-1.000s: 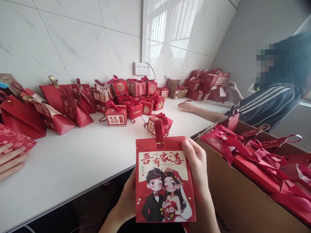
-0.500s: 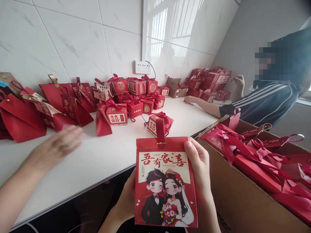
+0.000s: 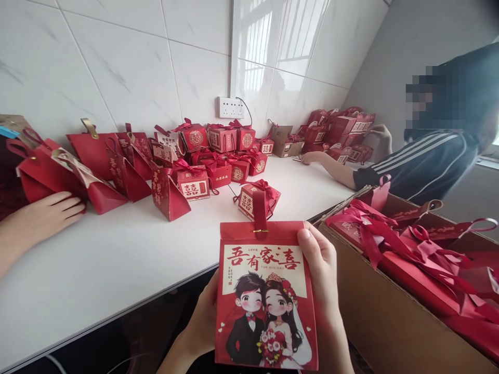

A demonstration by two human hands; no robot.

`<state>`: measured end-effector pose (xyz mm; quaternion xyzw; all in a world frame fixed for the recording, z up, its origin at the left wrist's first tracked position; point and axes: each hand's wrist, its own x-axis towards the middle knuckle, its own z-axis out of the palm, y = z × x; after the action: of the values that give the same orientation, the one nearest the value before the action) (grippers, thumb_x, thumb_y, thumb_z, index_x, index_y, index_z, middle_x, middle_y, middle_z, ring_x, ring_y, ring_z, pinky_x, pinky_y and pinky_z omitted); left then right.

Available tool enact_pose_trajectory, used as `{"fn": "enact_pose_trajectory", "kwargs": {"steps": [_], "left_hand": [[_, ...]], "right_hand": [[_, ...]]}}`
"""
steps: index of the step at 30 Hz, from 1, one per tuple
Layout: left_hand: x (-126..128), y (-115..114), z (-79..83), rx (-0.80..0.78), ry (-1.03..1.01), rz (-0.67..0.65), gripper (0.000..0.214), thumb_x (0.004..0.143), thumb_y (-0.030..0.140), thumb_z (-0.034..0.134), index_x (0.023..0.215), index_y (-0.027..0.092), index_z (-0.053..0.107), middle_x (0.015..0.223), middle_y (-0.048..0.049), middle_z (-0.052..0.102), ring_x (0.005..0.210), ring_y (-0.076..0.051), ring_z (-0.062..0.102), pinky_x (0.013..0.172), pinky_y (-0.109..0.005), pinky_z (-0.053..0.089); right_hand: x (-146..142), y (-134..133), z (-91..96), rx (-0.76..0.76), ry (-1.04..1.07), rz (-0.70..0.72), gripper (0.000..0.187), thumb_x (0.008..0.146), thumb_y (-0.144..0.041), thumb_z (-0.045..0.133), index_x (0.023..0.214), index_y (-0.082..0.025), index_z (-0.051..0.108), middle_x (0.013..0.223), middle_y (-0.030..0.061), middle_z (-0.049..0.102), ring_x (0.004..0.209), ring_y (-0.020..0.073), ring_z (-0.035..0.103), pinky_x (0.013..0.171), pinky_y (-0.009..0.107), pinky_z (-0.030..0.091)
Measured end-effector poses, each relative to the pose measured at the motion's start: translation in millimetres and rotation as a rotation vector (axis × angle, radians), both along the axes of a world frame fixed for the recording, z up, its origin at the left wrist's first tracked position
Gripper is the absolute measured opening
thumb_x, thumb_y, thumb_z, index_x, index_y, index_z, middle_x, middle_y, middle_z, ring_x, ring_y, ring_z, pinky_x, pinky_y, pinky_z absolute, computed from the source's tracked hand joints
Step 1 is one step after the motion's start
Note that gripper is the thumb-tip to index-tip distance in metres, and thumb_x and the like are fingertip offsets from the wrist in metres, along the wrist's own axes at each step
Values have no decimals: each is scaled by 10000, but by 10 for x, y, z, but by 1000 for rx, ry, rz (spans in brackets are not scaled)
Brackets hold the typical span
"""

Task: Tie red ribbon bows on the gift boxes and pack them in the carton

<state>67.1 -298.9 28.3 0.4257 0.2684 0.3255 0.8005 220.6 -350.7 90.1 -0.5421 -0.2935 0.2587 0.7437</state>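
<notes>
The right hand (image 3: pixel 320 257) pinches the red box (image 3: pixel 268 311) by its top corner; the left hand (image 3: pixel 205 317) meets its side, grip hidden from me. Strap (image 3: pixel 260 213) through, it looks finished, like the boxes (image 3: pixel 220 175) beyond both hands.

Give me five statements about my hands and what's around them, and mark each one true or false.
1. My right hand grips the couple-print box. True.
2. My left hand lies flat on the counter. False: it is beside the couple-print box, partly hidden.
3. The cardboard carton holds red packages. True.
4. The wall socket is black. False: it is white.
5. The co-worker's sleeve has white stripes. True.
</notes>
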Motion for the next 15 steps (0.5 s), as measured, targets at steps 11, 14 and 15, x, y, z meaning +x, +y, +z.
{"fn": "enact_pose_trajectory", "kwargs": {"steps": [11,14,15], "left_hand": [[-76,96,-68,114,13,-21,498,614,532,785,1019,251,711,919,-38,735,944,-333,668,865,-435,540],[-40,-22,-15,42,47,63,522,571,553,799,978,239,711,938,-70,729,961,-357,661,855,-445,555],[-37,-42,17,32,44,61,497,581,556,793,966,253,711,940,-62,727,972,-355,657,854,-439,556]], "right_hand": [[-17,5,-20,1,-11,-5,400,739,-544,662,605,-191,530,547,-13,537,476,107,451,429,205,414],[-26,-4,-4,2,-18,-1,389,742,-538,660,613,-194,531,544,-9,545,482,116,469,429,209,424],[-31,-9,4,10,-14,5,381,745,-531,661,617,-196,532,543,-10,547,484,118,475,432,209,428]]}}
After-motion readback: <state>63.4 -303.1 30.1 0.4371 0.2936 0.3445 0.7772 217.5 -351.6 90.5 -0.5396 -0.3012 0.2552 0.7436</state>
